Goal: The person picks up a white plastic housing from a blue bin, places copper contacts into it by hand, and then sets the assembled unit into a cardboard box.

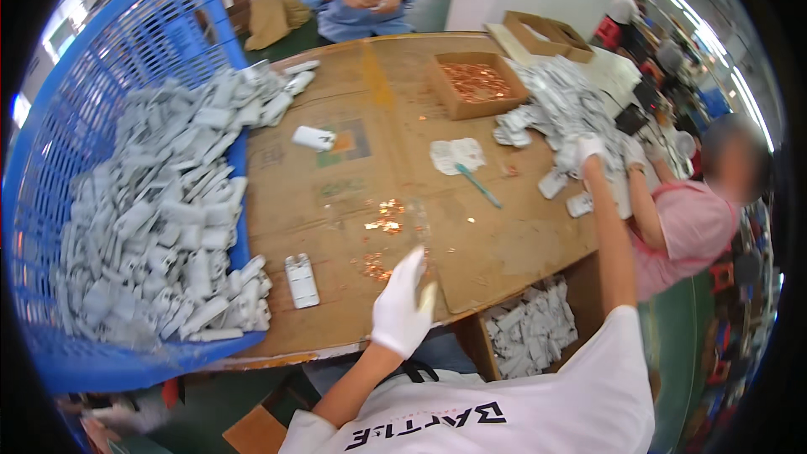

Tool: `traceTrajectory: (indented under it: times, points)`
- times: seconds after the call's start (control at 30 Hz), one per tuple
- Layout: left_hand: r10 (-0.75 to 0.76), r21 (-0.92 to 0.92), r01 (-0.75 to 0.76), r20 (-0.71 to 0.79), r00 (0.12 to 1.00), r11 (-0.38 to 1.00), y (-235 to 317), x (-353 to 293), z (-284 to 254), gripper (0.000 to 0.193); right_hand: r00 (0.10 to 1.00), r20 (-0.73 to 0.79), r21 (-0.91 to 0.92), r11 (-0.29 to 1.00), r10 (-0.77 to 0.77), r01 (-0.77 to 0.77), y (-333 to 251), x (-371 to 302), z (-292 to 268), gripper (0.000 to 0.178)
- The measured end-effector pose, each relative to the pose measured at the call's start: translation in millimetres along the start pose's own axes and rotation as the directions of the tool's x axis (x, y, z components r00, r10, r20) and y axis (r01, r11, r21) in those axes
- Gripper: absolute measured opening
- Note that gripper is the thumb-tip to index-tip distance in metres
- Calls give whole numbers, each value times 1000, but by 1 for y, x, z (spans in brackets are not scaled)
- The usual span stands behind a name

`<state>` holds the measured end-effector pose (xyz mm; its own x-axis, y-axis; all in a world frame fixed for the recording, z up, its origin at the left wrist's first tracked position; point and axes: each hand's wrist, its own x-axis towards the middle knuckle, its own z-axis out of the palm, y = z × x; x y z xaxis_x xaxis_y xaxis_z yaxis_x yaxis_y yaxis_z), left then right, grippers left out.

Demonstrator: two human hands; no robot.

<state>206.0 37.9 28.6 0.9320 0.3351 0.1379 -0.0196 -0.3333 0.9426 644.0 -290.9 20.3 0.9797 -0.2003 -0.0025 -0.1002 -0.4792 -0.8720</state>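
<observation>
At the near edge of the worktop (521, 244) I see the gloved left hand (402, 307), fingers stretched forward; a yellowish patch (429, 296) beside them is blurred, so I cannot tell how open it is or whether it holds anything. Just beyond lie small copper pieces (385, 220). Toward the right edge, the gloved right hand (591, 150) is at the heaped white parts (555, 92), its fingertips, opening and grip unclear to me

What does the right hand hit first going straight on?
The heap of pale grey parts, just past the gloved right hand; it may already be touching, depth is unclear.
</observation>
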Motion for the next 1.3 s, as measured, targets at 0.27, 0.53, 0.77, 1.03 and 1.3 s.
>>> traceTrajectory:
  times: [0.27,0.53,0.77,1.03,1.3]
  points:
    - [-232,101,283,-354,906,954,-22,-99,-72,28,330,357,24,362,-874,932,-189,-140,229,55]
    - [-199,119,259,-370,907,959,-8,-96,-85,27,526,706,-403,341,-474,849,-215,-262,425,24]
    - [-411,-504,246,-247,878,828,-37,-68,-95,37,166,904,29,442,-395,896,-225,-266,390,27]
    - [-212,-718,584,547,810,379,-53,-11,-101,40,-542,625,527,-209,-562,824,-131,-371,182,19]
    - [-522,-747,525,281,805,408,-23,-49,-53,38,454,794,-68,682,-405,728,-85,-304,166,31]
